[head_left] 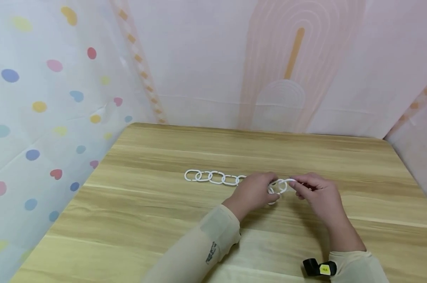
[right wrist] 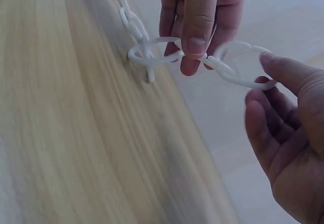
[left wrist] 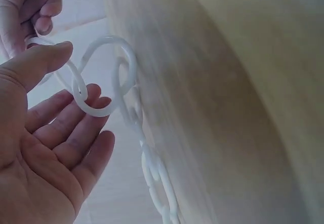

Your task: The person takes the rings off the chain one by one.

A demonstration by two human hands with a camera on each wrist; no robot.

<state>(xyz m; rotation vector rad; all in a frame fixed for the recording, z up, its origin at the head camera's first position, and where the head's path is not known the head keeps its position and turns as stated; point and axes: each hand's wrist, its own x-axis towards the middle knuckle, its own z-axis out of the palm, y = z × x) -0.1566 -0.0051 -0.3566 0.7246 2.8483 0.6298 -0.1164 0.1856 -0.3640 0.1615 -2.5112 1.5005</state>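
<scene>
A chain of white plastic oval links (head_left: 217,171) lies along the wooden table, its left part stretched out flat. My left hand (head_left: 252,193) is over the right part of the chain and hides some links there. In the right wrist view, the left thumb (right wrist: 196,44) presses a link against a finger behind it. Just right of it, my right hand (head_left: 321,198) pinches the end link (right wrist: 240,82) between thumb and fingertips. Between the hands the links are raised off the table. From the left hand, a hooked-in link (left wrist: 132,67) hangs down toward the rest of the chain.
The wooden table (head_left: 135,220) reaches back to a patterned curtain (head_left: 206,70). A dotted curtain (head_left: 54,153) stands along the left edge. On the right wrist is a black device (head_left: 311,267) with a yellow label.
</scene>
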